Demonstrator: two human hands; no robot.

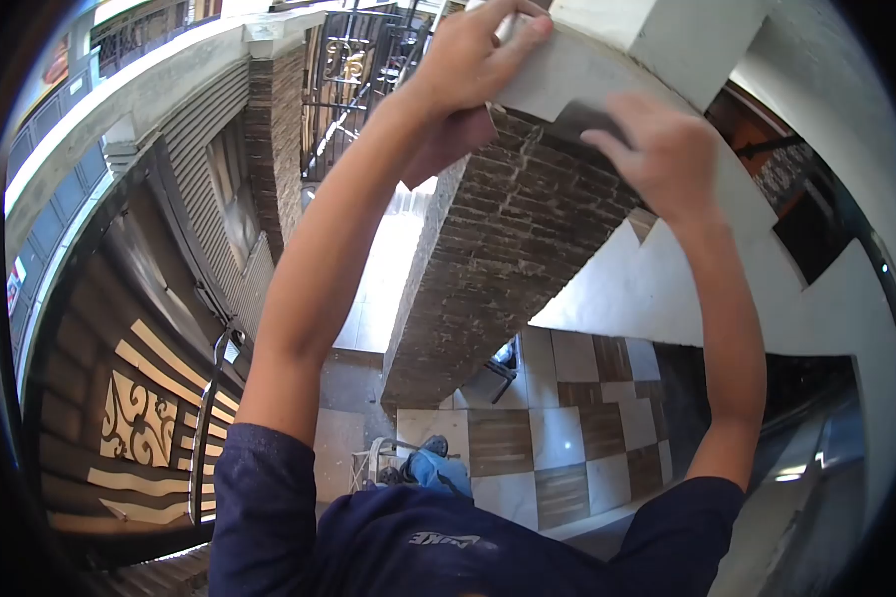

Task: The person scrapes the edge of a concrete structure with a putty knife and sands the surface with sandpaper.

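Observation:
High above my head, my left hand has its fingers curled over the pale edge of a ledge on top of a brick pillar. Behind the left wrist, a reddish-brown flat piece hangs beside the pillar; whether the hand touches it cannot be made out. To the right, my right hand is blurred by motion. A dark grey flat piece lies between its thumb and fingers, against the underside of the ledge where the brick begins.
Far below is a checkered tile floor, with my legs in blue and a light metal stand near the pillar's foot. A dark gate with gold ornament stands at left. A white beam curves along the right.

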